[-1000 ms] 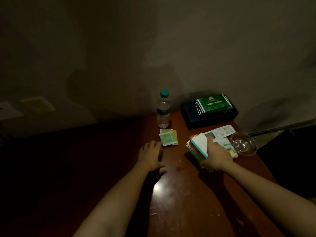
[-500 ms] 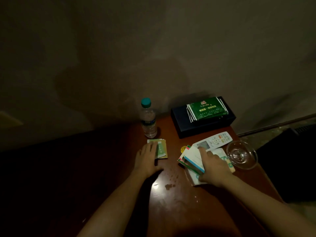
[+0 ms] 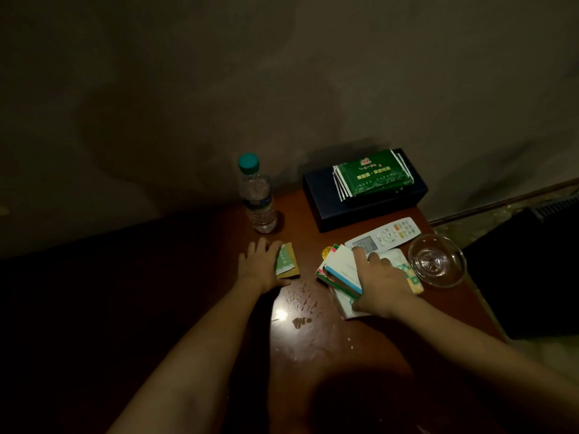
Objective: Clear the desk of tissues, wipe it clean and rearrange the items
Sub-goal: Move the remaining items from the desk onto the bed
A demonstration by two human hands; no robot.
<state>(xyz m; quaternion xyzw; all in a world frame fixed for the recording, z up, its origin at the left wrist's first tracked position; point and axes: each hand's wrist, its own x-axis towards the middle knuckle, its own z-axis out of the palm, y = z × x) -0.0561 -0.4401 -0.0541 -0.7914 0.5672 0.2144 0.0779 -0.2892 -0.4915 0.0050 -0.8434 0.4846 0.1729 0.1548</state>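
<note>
Pressing flat left hand [image 3: 260, 268] on sachets [image 3: 287, 264] near water bottle [image 3: 257, 198]; gripping stack of small boxes [image 3: 341, 271] with right hand [image 3: 383, 286] atop tissue pack [image 3: 413, 278], right side of desk [image 3: 313, 343], beside remote [image 3: 387, 236] and glass bowl [image 3: 437, 261].

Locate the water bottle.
In the head view, the water bottle stands upright on the desk, left of the black box and just beyond the left hand.
</note>
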